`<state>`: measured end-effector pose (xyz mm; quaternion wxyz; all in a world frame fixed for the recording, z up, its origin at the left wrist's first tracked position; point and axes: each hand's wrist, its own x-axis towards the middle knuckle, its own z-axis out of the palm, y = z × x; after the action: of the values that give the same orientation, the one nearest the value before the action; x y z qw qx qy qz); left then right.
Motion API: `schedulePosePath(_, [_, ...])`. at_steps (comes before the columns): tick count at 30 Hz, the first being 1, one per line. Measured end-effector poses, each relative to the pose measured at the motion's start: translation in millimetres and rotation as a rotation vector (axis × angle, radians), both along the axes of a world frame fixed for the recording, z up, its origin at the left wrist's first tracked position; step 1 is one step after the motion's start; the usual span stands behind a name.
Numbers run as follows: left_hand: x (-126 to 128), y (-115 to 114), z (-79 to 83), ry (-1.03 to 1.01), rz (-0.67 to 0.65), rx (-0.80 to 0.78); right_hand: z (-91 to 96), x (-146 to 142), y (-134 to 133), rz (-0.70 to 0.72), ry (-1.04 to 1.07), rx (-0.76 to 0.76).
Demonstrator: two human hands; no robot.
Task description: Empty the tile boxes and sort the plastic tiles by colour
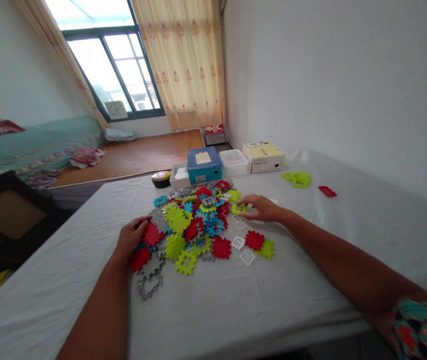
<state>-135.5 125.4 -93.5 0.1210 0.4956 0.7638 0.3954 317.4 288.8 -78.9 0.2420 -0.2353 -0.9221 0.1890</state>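
A heap of flat interlocking plastic tiles (194, 225) in red, lime green, blue, grey and white lies on the white-covered table (236, 310). My left hand (133, 238) rests on the heap's left edge, fingers curled over a red tile (152, 233). My right hand (260, 207) lies at the heap's right edge, fingers stretched toward a lime green tile (239, 208) and touching it. Small white window pieces (242, 250) lie in front of that hand.
At the table's far end stand a blue box (203, 165), a clear plastic tub (234, 162), a yellow and white carton (263, 156) and a dark bowl (161, 179). Joined green tiles (298, 179) and a red tile (327, 191) lie apart at right.
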Motion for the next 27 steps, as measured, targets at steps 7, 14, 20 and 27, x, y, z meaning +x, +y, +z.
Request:
schedulePosePath(7, [4.3,-0.7,4.1,0.011,0.006,-0.016,-12.0,55.4,55.4,-0.540,-0.133,-0.064])
schedulePosePath(14, [4.6,-1.4,4.9,0.029,0.001,-0.014,-28.4,102.4,89.6,-0.865,-0.058,0.016])
schedulePosePath(20, [4.5,-1.1,5.1,0.019,0.010,-0.014,-41.5,135.5,105.6,-1.132,0.064,0.054])
schedulePosePath(27, [8.6,-2.9,9.2,0.026,0.018,-0.025,-44.1,149.2,111.6,-1.297,0.153,0.095])
